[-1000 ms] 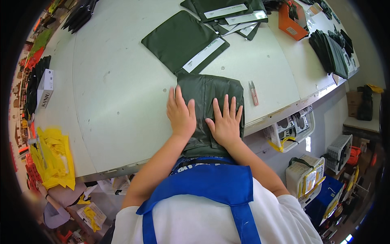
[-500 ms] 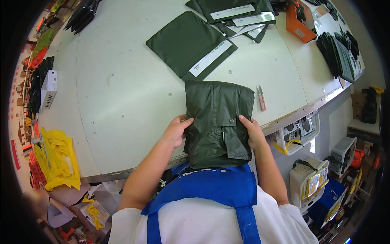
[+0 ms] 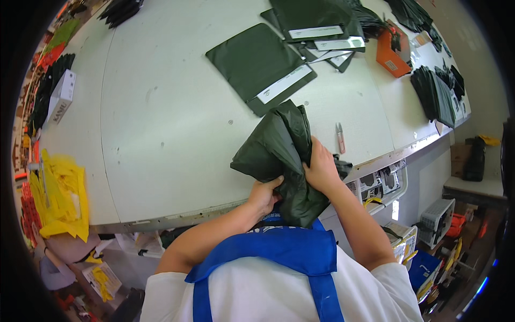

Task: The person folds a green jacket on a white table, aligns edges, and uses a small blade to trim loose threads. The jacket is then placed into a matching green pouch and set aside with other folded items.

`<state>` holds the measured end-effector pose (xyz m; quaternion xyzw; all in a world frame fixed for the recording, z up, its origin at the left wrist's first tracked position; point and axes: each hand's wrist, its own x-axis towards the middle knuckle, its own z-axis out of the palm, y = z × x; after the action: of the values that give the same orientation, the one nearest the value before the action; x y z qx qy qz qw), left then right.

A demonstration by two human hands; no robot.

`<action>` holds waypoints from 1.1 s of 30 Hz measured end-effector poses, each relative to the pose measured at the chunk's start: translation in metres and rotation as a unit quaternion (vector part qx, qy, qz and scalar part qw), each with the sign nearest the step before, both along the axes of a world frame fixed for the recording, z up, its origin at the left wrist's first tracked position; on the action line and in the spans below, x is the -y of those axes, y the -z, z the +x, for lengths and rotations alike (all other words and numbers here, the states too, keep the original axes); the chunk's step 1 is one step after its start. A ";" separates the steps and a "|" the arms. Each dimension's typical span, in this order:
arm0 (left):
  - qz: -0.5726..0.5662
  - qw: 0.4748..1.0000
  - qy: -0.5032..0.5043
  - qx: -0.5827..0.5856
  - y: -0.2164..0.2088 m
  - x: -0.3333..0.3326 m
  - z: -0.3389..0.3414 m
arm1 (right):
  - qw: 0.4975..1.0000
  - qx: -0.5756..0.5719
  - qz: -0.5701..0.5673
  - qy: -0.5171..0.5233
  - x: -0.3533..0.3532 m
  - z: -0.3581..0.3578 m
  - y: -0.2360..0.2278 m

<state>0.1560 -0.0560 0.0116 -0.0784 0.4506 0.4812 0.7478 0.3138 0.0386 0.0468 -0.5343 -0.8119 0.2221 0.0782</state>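
A dark green, shiny rain garment, bunched and bent along its middle, is held up between my hands at the table's near edge. My left hand pinches its lower left side, thumb on top. My right hand grips the right side, with fingers partly hidden in the folds. A loose end of the fabric hangs out past my right hand. Just beyond the garment lies a flat dark green pouch with a white label strip. To the right rests a small pink-handled cutting tool.
More green pouches are piled at the far side. An orange box and a stack of dark green pieces stand at the right. Yellow garments hang over the left edge. White baskets are at lower right; another person's arm shows lower left.
The garment was spread flat between my hands, its snap and flap facing up. Now it is turned and crumpled, and my right hand has moved inward and up onto it.
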 end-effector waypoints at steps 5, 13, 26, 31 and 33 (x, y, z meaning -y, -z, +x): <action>0.023 0.996 0.042 -0.076 -0.009 0.008 -0.006 | 0.992 -0.025 -0.114 -0.040 0.028 -0.008 -0.053; 0.034 0.990 0.052 -0.126 -0.009 0.002 -0.002 | 0.988 0.116 -0.082 -0.061 0.022 -0.023 -0.041; 0.014 0.998 0.058 0.006 -0.019 -0.004 -0.003 | 0.978 0.159 -0.068 -0.113 0.021 -0.026 -0.032; 0.301 0.801 0.234 -0.461 -0.011 -0.006 -0.003 | 0.982 0.122 -0.130 -0.069 0.003 -0.013 -0.027; 0.426 0.634 0.308 -0.567 0.002 -0.015 -0.018 | 0.980 0.081 -0.181 -0.018 -0.012 0.001 -0.027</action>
<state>0.1381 -0.0414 0.0098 0.6803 0.5287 0.3117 0.4005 0.3146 0.0504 0.0734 -0.5407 -0.7717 0.3225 -0.0900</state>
